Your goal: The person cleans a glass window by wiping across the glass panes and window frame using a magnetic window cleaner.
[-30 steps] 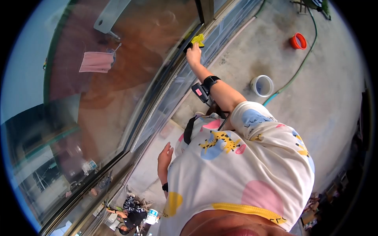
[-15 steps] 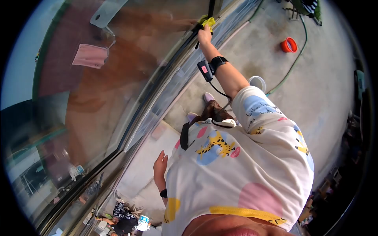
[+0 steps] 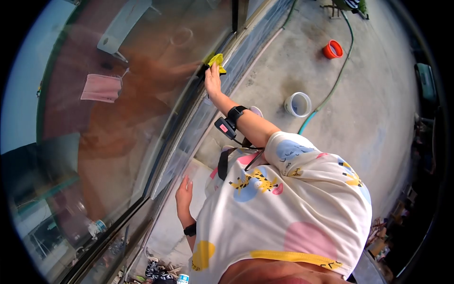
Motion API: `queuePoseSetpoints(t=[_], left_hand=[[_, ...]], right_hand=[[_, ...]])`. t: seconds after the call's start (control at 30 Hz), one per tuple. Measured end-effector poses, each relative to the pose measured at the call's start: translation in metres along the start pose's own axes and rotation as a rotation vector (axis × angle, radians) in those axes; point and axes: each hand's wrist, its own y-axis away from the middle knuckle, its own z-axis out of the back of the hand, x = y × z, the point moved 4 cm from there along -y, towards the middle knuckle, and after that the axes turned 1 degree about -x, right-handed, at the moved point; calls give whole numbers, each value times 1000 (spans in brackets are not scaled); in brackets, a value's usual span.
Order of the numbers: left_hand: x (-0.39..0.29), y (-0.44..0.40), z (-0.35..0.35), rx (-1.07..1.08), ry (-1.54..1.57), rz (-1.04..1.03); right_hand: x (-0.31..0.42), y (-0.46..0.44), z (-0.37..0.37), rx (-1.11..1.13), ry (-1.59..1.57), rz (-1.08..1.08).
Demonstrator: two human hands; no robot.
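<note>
My right hand [image 3: 213,83] has a yellow cloth [image 3: 216,62] under its fingers and presses it on the dark frame [image 3: 187,102] at the edge of a large glass pane [image 3: 142,75]. Part of the cloth is covered by the fingers. A black strap with a small box [image 3: 226,127] is on the right wrist. Lower down, my left hand [image 3: 184,195] hangs beside my body near the sill, fingers loosely extended and holding nothing. Reflections of an arm and a pink mask-like shape [image 3: 101,88] show in the glass.
On the concrete floor [image 3: 359,123] stand a red bucket [image 3: 332,49] and a white bucket [image 3: 298,104]. A green hose [image 3: 347,61] runs past both. Assorted items, including a blue-and-white container [image 3: 183,279], lie at the bottom left.
My right hand and the yellow cloth have moved down and left along the frame, closer to my body. My left hand has shifted slightly up and left.
</note>
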Motion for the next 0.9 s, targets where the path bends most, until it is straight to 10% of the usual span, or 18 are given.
queuePoseSetpoints(t=[0.4,0.57,0.9], left_hand=[[-133,-23,-66,-4,166,213],[-186,-8,-85,-176,325,208],[-208,-8,-112,-103,282,268]], right_hand=[[16,-129,64,28,39,-82],[11,-155,121,-93,-679,-501],[81,-182,106,44,-385,-62]])
